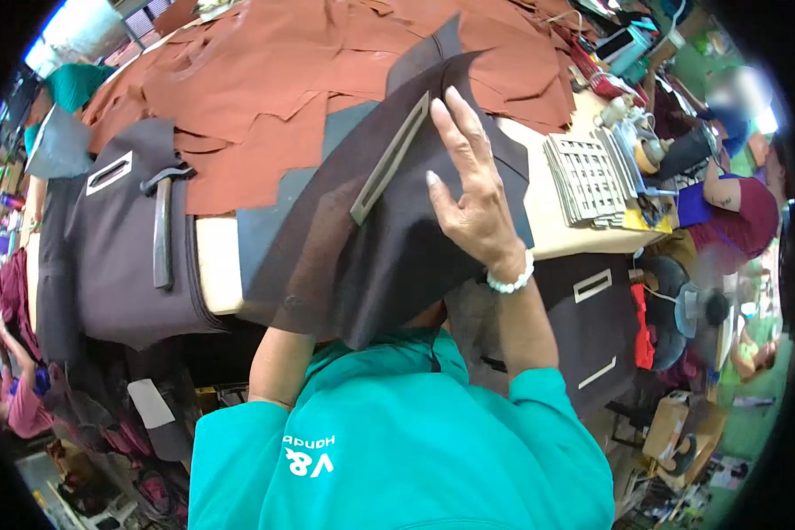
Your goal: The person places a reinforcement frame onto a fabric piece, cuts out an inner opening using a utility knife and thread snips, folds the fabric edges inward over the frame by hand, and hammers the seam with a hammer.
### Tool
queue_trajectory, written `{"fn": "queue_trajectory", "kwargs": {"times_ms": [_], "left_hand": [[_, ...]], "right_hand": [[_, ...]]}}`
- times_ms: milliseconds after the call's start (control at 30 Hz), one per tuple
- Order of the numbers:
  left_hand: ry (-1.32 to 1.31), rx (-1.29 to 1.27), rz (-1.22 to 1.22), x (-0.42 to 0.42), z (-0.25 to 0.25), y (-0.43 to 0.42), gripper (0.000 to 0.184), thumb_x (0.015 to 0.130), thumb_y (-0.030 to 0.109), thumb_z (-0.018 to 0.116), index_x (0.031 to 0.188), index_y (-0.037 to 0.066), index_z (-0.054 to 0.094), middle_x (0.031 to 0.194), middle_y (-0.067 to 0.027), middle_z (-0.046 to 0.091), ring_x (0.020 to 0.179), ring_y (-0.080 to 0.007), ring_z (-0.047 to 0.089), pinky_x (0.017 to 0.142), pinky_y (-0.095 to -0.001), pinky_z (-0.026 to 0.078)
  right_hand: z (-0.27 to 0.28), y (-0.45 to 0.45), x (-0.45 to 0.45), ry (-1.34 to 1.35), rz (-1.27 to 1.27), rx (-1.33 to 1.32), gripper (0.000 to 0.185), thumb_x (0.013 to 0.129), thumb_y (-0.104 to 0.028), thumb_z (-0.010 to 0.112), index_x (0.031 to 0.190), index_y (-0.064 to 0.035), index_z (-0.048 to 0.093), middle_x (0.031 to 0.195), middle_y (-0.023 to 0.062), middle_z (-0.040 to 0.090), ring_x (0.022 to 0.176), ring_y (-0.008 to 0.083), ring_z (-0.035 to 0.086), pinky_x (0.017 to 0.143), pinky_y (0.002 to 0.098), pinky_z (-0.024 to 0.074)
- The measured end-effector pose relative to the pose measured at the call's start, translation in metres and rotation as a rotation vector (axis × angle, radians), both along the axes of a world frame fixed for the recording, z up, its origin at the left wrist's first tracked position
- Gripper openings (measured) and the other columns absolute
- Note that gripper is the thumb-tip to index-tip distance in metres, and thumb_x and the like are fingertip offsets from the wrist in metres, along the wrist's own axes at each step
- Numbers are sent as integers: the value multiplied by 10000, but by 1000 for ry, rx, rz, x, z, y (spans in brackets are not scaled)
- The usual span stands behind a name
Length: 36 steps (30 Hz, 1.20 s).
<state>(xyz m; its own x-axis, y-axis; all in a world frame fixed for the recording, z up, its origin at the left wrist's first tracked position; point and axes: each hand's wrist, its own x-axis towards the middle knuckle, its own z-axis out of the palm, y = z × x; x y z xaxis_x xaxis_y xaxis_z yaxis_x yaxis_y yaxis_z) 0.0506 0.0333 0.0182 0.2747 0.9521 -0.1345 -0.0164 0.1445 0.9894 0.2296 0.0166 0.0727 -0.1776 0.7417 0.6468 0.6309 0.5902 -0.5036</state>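
A dark, partly see-through sheet point(397, 256) is raised in front of me, with a slot-shaped opening edged in a pale frame point(389, 159). My right hand point(473, 181), wearing a bead bracelet point(512, 276) at the wrist, lies against the sheet with its fingers stretched out. My left forearm point(280, 364) goes behind the sheet and shows faintly through it; the fingers there are hidden. To the left, a hammer point(163, 225) rests on a stack of similar dark sheets point(128, 256) with a pale-edged slot.
Reddish-brown leather pieces point(238, 79) spread across the table point(216, 256). Patterned pale plates point(587, 177) are stacked at right, near a co-worker in a maroon top point(751, 216). Another dark slotted sheet point(592, 309) hangs at the table's right front. A fan point(702, 307) stands beyond it.
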Motion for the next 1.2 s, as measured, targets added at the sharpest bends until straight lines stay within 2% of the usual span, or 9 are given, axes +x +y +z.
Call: {"fn": "queue_trajectory", "kwargs": {"times_ms": [67, 100, 300, 633, 700, 833, 933, 1067, 1200], "left_hand": [[188, -119, 0, -10, 16, -7, 300, 914, 162, 517, 1155, 4, 600, 970, -37, 621, 814, -100, 548, 744, -239, 448], [130, 104, -18, -13, 14, -12, 281, 910, 163, 522, 1128, 14, 620, 947, -54, 629, 794, -104, 550, 722, -231, 444], [-277, -95, -153, -33, 12, -25, 323, 895, 151, 550, 1158, -34, 577, 1056, -116, 619, 896, -162, 562, 822, -286, 441], [-204, -22, -101, -71, 4, -57, 348, 884, 144, 563, 1175, -48, 553, 1106, -128, 599, 942, -177, 551, 855, -302, 429], [-165, 9, 28, -83, -4, -65, 354, 882, 142, 566, 1178, -51, 548, 1116, -131, 595, 951, -180, 549, 862, -305, 426], [-134, 164, 555, -128, -11, -96, 366, 878, 139, 571, 1185, -56, 538, 1136, -136, 587, 969, -185, 544, 876, -311, 421], [-21, 392, 1039, -177, -11, -131, 375, 874, 137, 575, 1190, -60, 531, 1151, -140, 581, 983, -190, 541, 886, -316, 417], [438, 688, 1577, -242, -13, -186, 387, 870, 133, 581, 1197, -66, 521, 1171, -145, 573, 1001, -196, 536, 900, -323, 412], [1091, 752, 1739, -288, -22, -238, 400, 866, 130, 586, 1203, -72, 512, 1191, -150, 565, 1019, -201, 531, 913, -329, 407]], "right_hand": [[18, 11, -6, -198, 95, 51, 676, 738, -73, 617, 1374, -75, 389, 1422, 148, 359, 1351, 314, 271, 1101, 455, 215], [26, 16, -8, -297, 147, 76, 664, 746, -129, 631, 1366, -80, 398, 1417, 142, 366, 1342, 318, 284, 1094, 475, 216], [46, 41, -31, -586, 407, 71, 630, 765, -432, 677, 1271, -104, 495, 1277, 110, 493, 1267, 317, 379, 1049, 535, 247], [58, 29, -49, -187, 762, 87, 200, 706, -104, 718, 887, -64, 642, 864, 77, 613, 915, 258, 595, 855, 395, 439], [67, 12, -48, -43, 643, 117, 131, 706, -42, 705, 831, -33, 665, 779, 89, 633, 719, 225, 633, 640, 303, 515], [58, -5, -49, 426, 292, 10, 48, 827, -32, 629, 848, -2, 597, 704, 92, 614, 593, 151, 598, 541, 257, 479], [30, -5, -54, 149, 150, 122, 59, 810, -44, 646, 841, -20, 602, 704, 81, 593, 578, 169, 586, 527, 276, 468], [-13, -37, -85, 252, 569, -467, 87, 837, -80, 605, 885, -12, 578, 750, 147, 560, 630, 290, 584, 578, 310, 458], [-22, -44, -84, 277, 759, -834, 117, 882, -91, 583, 867, 5, 517, 628, 57, 353, 592, 95, 338, 525, 268, 335]]}}
